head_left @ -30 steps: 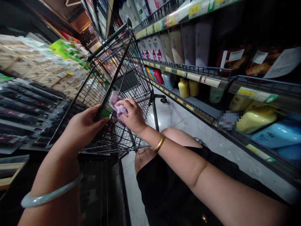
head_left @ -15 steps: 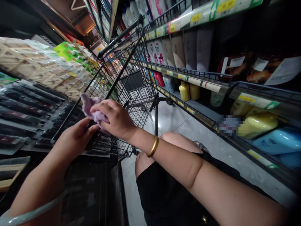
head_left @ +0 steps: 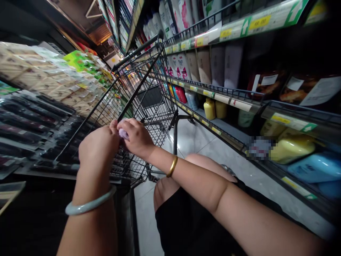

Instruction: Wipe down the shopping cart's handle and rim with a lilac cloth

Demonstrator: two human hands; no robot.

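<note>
A small piece of lilac cloth [head_left: 123, 133] is bunched up in my right hand [head_left: 139, 138], its fingers curled round it so that only a little shows. My left hand [head_left: 97, 147] is closed right against the right one, thumb and fingertips meeting at the cloth. What the left fingers grip is hidden behind the back of the hand. Both hands are in front of a black wire shopping cart [head_left: 151, 97], where a dark slanting bar of the cart runs down to the fingertips. Whether they touch that bar I cannot tell.
Shelves on the right carry bottles, among them a yellow bottle [head_left: 209, 108] and a blue bottle [head_left: 317, 164]. Packaged goods [head_left: 32, 121] fill a display on the left. Grey tiled floor [head_left: 202, 137] lies between, beside my bent knee.
My left hand has moved up and right and turned, coming against the right hand. The cloth, spread out before, is now mostly covered by my fingers.
</note>
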